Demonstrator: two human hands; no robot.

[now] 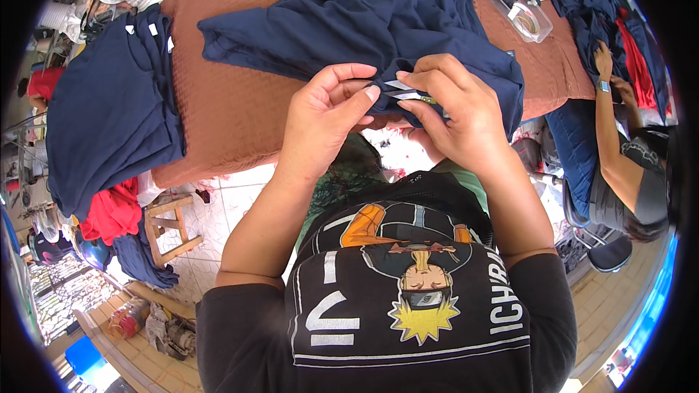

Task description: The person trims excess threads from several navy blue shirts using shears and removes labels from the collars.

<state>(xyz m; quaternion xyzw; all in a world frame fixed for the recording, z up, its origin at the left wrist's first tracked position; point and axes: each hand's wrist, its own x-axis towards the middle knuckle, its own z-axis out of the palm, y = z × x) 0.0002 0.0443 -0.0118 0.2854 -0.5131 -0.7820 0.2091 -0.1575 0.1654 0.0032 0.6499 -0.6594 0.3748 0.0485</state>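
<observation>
I am standing at the tabletop (pixel 233 102), which is covered in a brown textured cloth, and both my hands meet over the near edge of a navy shirt (pixel 378 22) spread across it. My left hand (pixel 324 113) pinches a fold of the shirt's edge between thumb and fingers (pixel 357 94), the other fingers curled in above it. My right hand (pixel 455 113) is closed around small snips (pixel 408 93), their pale metal blades showing between my fingertips and pointing left toward the pinched fold. The blade tips sit right at the cloth, just beside my left thumb; whether they are cutting a thread I cannot tell, since my fingers hide the spot.

The shirt lies bunched, its bulk running away from me toward the far side of the tabletop, with the hem hanging slightly over the near edge under my hands. To my left a stack of navy garments (pixel 109 109) drapes over the tabletop's end, with red cloth (pixel 109 215) below it and a small wooden stool (pixel 171 225) on the tiled floor. At the far right a clear plastic box (pixel 520 11) rests on the tabletop. Beyond it another person (pixel 626 167) sits, an arm reaching to more dark cloth.
</observation>
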